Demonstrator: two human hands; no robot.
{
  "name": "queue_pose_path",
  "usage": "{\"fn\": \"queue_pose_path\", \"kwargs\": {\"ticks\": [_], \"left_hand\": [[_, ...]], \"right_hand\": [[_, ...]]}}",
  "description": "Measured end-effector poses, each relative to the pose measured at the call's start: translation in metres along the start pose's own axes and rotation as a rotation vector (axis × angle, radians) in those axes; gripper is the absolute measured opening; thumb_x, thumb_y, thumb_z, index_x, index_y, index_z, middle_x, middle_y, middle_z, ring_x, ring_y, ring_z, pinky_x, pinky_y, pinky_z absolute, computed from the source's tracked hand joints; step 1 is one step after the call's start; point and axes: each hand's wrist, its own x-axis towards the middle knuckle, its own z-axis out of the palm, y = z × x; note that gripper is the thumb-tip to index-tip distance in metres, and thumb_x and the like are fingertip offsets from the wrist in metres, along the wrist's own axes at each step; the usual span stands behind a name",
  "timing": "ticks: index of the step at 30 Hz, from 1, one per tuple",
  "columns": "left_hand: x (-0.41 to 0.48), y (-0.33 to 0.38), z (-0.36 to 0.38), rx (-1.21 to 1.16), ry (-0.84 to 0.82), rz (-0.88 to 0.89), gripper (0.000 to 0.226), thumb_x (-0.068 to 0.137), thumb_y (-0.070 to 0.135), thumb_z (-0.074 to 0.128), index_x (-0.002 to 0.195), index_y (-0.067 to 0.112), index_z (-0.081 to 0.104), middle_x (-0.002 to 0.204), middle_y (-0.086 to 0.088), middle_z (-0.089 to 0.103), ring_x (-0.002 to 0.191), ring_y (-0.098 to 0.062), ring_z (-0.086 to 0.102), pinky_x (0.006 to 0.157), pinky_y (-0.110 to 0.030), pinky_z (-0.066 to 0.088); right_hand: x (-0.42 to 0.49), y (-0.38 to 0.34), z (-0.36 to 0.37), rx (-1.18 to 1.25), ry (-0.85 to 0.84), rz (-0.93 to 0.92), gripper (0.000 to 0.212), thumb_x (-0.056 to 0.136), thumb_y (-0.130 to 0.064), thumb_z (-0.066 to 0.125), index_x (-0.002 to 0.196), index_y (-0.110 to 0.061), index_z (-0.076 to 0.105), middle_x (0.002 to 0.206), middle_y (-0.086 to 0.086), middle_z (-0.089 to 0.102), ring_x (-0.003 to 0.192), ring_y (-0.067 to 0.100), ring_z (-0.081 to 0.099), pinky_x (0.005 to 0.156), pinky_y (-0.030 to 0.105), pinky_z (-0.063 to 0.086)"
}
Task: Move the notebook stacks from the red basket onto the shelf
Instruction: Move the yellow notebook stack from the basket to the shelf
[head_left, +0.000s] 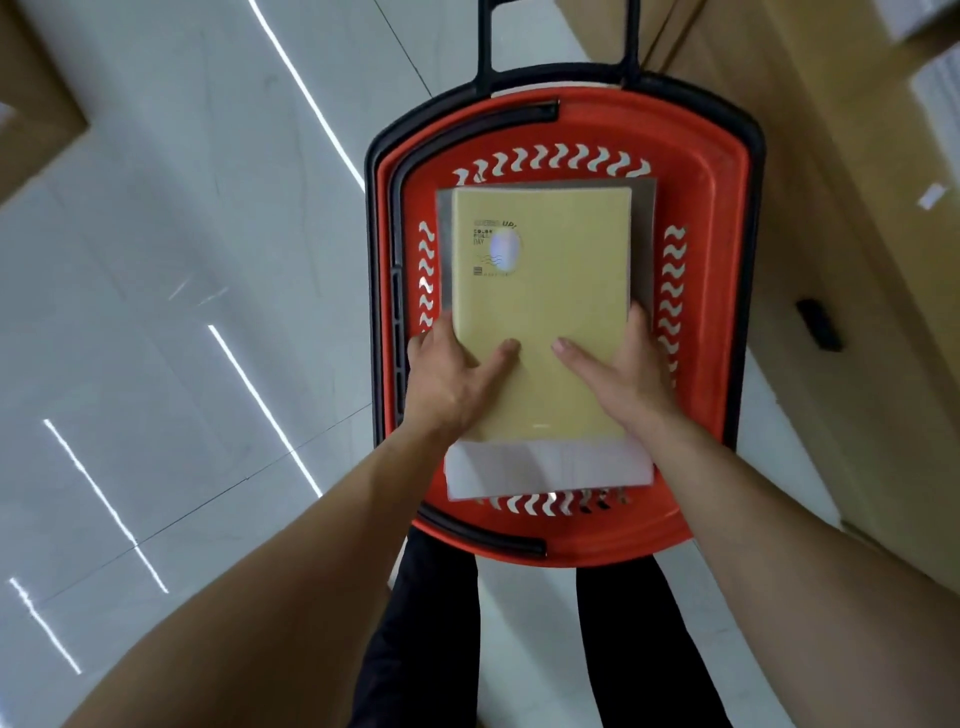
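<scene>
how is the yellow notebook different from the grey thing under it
Colour: the yellow notebook is pale yellow with print; the grey cover is plain grey. Extent: the grey cover sticks out past the yellow notebook on left, far and right sides. Grip: the left hand and right hand hold the yellow notebook's stack, thumbs on top; the grey cover shows only as a border. Both are flat rectangles over the red basket.

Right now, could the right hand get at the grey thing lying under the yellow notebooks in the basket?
Probably not yet: the right hand grips the yellow notebook stack, which covers most of the grey item; only its edges show.
</scene>
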Motion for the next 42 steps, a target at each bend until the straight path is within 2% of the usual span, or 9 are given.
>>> {"fn": "queue_pose_path", "kwargs": {"ticks": [4, 12, 18, 22, 26, 30, 33, 37, 42], "left_hand": [[0.000, 0.005, 0.000, 0.007, 0.022, -0.002, 0.080, 0.079, 0.067, 0.066, 0.139, 0.019, 0.041, 0.126, -0.001, 0.056, 0.124, -0.024, 0.042, 0.103, -0.048, 0.045], [-0.004, 0.017, -0.018, -0.068, 0.054, 0.019, 0.099, 0.064, 0.078, 0.067, 0.140, 0.023, 0.036, 0.128, -0.001, 0.057, 0.106, -0.021, 0.064, 0.091, -0.046, 0.057], [-0.027, 0.030, -0.040, -0.119, 0.037, 0.022, 0.091, 0.070, 0.070, 0.072, 0.140, 0.022, 0.037, 0.127, 0.000, 0.055, 0.109, -0.020, 0.061, 0.092, -0.045, 0.057], [-0.057, 0.049, -0.071, -0.140, 0.052, 0.039, 0.090, 0.067, 0.076, 0.070, 0.136, 0.026, 0.039, 0.127, 0.002, 0.058, 0.111, -0.019, 0.061, 0.091, -0.044, 0.057], [-0.102, 0.097, -0.120, -0.144, 0.041, 0.126, 0.080, 0.077, 0.061, 0.074, 0.137, 0.020, 0.041, 0.126, 0.004, 0.058, 0.105, -0.014, 0.061, 0.081, -0.027, 0.054], [-0.155, 0.158, -0.178, -0.120, 0.051, 0.260, 0.064, 0.079, 0.054, 0.077, 0.128, 0.025, 0.048, 0.116, 0.009, 0.062, 0.098, -0.009, 0.063, 0.075, -0.020, 0.050], [-0.192, 0.206, -0.217, -0.123, 0.028, 0.338, 0.049, 0.081, 0.043, 0.080, 0.115, 0.031, 0.046, 0.098, 0.024, 0.057, 0.082, 0.009, 0.058, 0.060, -0.004, 0.043], [-0.235, 0.262, -0.252, -0.117, -0.004, 0.439, 0.070, 0.078, 0.053, 0.078, 0.130, 0.021, 0.045, 0.112, 0.009, 0.059, 0.093, -0.010, 0.062, 0.069, -0.019, 0.045], [-0.267, 0.323, -0.270, -0.063, -0.056, 0.547, 0.075, 0.078, 0.058, 0.077, 0.134, 0.020, 0.043, 0.122, 0.002, 0.062, 0.100, -0.016, 0.063, 0.076, -0.026, 0.052]], "right_hand": [[0.000, 0.001, 0.000, 0.151, -0.008, 0.010, 0.108, 0.060, -0.050, 0.090, 0.148, -0.017, 0.037, 0.133, -0.002, 0.062, 0.118, 0.014, 0.062, 0.102, 0.038, 0.051], [-0.003, -0.006, -0.004, 0.267, -0.006, 0.007, 0.098, 0.059, -0.069, 0.083, 0.142, -0.031, 0.048, 0.124, -0.010, 0.068, 0.110, 0.008, 0.066, 0.097, 0.038, 0.055], [-0.023, -0.033, -0.013, 0.237, 0.029, -0.060, 0.082, 0.076, -0.051, 0.081, 0.145, -0.023, 0.047, 0.125, -0.007, 0.067, 0.109, 0.008, 0.065, 0.084, 0.017, 0.049], [-0.061, -0.067, -0.037, 0.250, 0.028, -0.098, 0.090, 0.073, -0.055, 0.083, 0.147, -0.025, 0.043, 0.127, -0.008, 0.066, 0.112, 0.007, 0.065, 0.097, 0.032, 0.053], [-0.120, -0.121, -0.082, 0.256, 0.072, -0.139, 0.067, 0.082, -0.042, 0.081, 0.139, -0.025, 0.051, 0.119, -0.011, 0.068, 0.101, -0.003, 0.064, 0.081, 0.014, 0.053], [-0.190, -0.174, -0.131, 0.270, 0.144, -0.166, 0.072, 0.081, -0.053, 0.078, 0.142, -0.029, 0.048, 0.117, -0.014, 0.068, 0.099, 0.001, 0.066, 0.075, 0.019, 0.051], [-0.236, -0.212, -0.169, 0.303, 0.233, -0.202, 0.064, 0.082, -0.049, 0.077, 0.137, -0.029, 0.051, 0.112, -0.017, 0.068, 0.098, 0.000, 0.066, 0.071, 0.015, 0.048], [-0.293, -0.252, -0.216, 0.343, 0.329, -0.250, 0.064, 0.083, -0.050, 0.077, 0.138, -0.032, 0.050, 0.116, -0.016, 0.067, 0.101, 0.003, 0.066, 0.075, 0.019, 0.049], [-0.334, -0.273, -0.261, 0.404, 0.451, -0.268, 0.072, 0.084, -0.049, 0.076, 0.146, -0.031, 0.042, 0.120, -0.012, 0.063, 0.104, 0.008, 0.062, 0.076, 0.022, 0.045]]}}
